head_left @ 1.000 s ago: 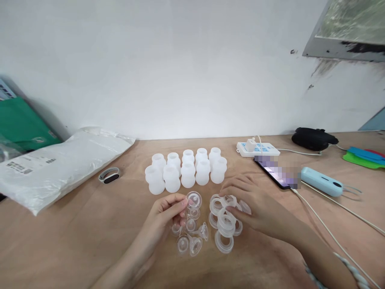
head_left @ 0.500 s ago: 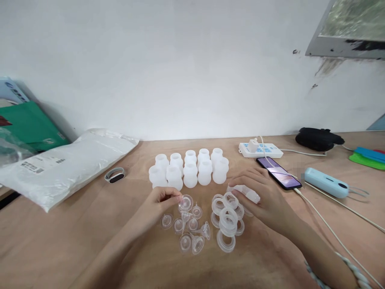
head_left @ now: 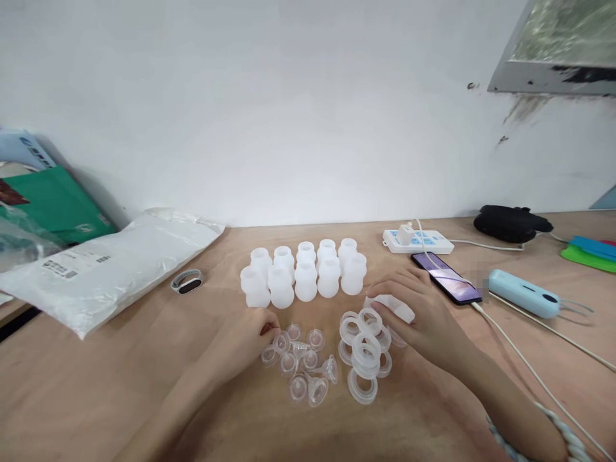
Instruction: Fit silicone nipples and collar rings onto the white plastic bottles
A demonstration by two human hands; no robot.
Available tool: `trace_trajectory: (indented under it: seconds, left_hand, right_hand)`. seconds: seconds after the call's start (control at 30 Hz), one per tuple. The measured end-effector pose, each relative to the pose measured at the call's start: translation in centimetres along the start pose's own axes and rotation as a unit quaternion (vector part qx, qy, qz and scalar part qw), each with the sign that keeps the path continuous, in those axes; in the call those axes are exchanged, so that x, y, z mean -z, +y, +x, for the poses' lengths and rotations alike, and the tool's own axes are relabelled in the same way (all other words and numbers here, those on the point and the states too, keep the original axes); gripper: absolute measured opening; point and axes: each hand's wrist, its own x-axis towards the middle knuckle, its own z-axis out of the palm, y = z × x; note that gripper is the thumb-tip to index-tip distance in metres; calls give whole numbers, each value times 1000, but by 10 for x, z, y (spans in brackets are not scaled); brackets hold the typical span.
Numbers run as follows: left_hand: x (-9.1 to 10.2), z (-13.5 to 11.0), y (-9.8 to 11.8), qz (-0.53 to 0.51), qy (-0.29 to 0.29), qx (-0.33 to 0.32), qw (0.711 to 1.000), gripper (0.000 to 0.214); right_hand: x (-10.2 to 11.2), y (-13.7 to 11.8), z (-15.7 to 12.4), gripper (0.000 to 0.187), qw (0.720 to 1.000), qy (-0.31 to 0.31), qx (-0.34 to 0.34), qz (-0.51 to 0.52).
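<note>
My left hand (head_left: 243, 343) rests low on the wooden table (head_left: 144, 385), its fingers curled and pinching a small clear cup (head_left: 281, 341) at the left edge of a cluster of several such small clear cups (head_left: 308, 375). My right hand (head_left: 426, 317) hovers just right of a pile of clear rings (head_left: 363, 359), fingers closed on one translucent ring (head_left: 391, 307) held above the pile. Behind both hands stand two rows of several white bulb-shaped silicone pieces (head_left: 305, 276).
A white plastic bag (head_left: 110, 260) and a grey wristband (head_left: 187, 281) lie at the left. At the right are a power strip (head_left: 418, 241), a phone (head_left: 445, 276) on a cable, a light blue device (head_left: 523, 293) and a black object (head_left: 510, 222).
My left hand has come down from holding a clear cup in the air to the cluster on the table. My right hand has lifted a ring from the pile.
</note>
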Motion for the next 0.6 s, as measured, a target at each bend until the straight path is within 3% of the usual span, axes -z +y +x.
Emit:
trace_trajectory:
  seconds: [0.13,0.37,0.5,0.6]
  left_hand:
    - [-5,6,-8,42,2,6,999,17]
    - [-2,8,-18,56,40,-27,997,28]
    - [-1,1,-20,40,49,-36,997,33]
    - [-1,-3,-23,26,45,-39,998,37]
  right_hand:
    - [4,6,0,10,999,32,-30,9]
    - [13,50,2,21,960,88,-217,153]
    - [3,82,-6,35,956,109,-237,133]
    - [-8,91,-19,40,966,105,-220,82]
